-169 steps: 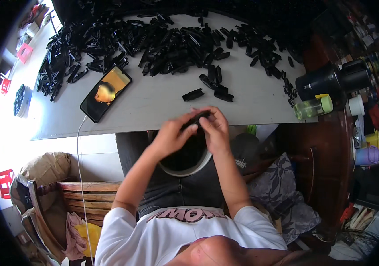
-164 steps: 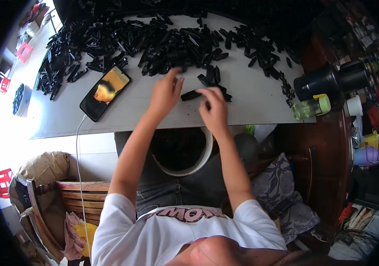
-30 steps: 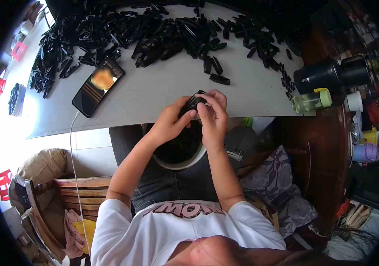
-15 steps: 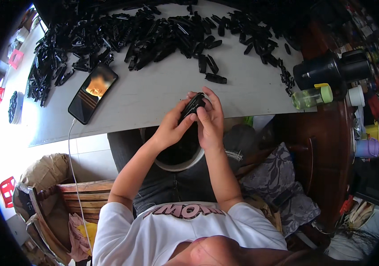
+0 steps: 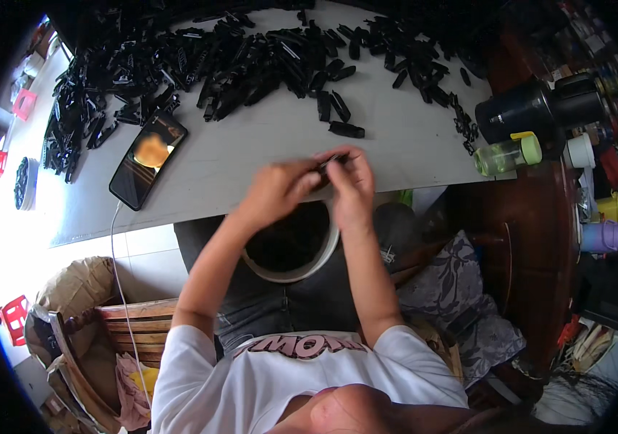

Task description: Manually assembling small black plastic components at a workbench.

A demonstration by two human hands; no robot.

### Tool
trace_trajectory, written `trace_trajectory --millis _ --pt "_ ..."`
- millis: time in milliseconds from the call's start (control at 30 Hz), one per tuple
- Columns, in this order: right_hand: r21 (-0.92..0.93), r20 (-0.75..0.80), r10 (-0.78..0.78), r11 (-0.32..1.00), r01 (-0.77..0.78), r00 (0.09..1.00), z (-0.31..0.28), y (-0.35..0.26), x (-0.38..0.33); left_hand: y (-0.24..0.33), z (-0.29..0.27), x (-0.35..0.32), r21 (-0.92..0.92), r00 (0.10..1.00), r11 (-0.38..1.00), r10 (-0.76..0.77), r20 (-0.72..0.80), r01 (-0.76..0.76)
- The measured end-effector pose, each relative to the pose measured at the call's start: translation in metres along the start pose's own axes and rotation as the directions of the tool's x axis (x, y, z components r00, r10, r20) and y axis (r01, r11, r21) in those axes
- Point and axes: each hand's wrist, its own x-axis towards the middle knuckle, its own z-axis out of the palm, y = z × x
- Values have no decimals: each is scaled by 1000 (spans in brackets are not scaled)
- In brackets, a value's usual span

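The left hand (image 5: 274,194) and right hand (image 5: 351,181) are pinching a small black part (image 5: 328,160) together at the grey bench (image 5: 265,152) edge, above a white-rimmed bowl (image 5: 291,242). A phone (image 5: 148,159) is glowing beside heaped black parts (image 5: 251,54).

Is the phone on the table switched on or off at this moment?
On. The phone lies face up on the grey table, left of both hands, and its screen glows with an orange and yellow picture.

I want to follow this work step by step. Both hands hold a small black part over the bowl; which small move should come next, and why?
Probably let the black part drop: both hands, left hand and right hand, pinch it just above the white bowl on the lap.
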Motion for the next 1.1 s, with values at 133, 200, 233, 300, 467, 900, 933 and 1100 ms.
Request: trace_trajectory --millis 133,200,233,300,467,900,933,1100 --pt "-659 -112 -191 749 71 975 -40 -23 40 -45 -35 50 707 915 699 206 -346 110" --pt "-972 207 -269 55 229 941 -56 -18 50 -60 -45 57 772 945 615 131 -300 159" --pt "-971 209 -274 51 232 939 -56 -19 51 -65 -47 60 826 966 527 41 -256 197" --pt "-971 238 -79 -32 236 968 -52 -18 50 -72 -50 63 838 971 509 17 -237 196" --pt "-967 254 -86 -42 251 963 -41 -21 36 -64 -45 41 519 927 805 -97 -363 287" --pt "-518 203 104 855 16 974 9 -30 14 7 -23 -5 -268 967 936 -250 -44 230" --pt "-477 198 100 879 7 975 8 -29 11 6 -24 -6 -369 968 900 -251 2 234" --pt "-481 246 -44 862 162 968 8 -23 9 13 -25 -9 -504 971 834 -233 49 225"
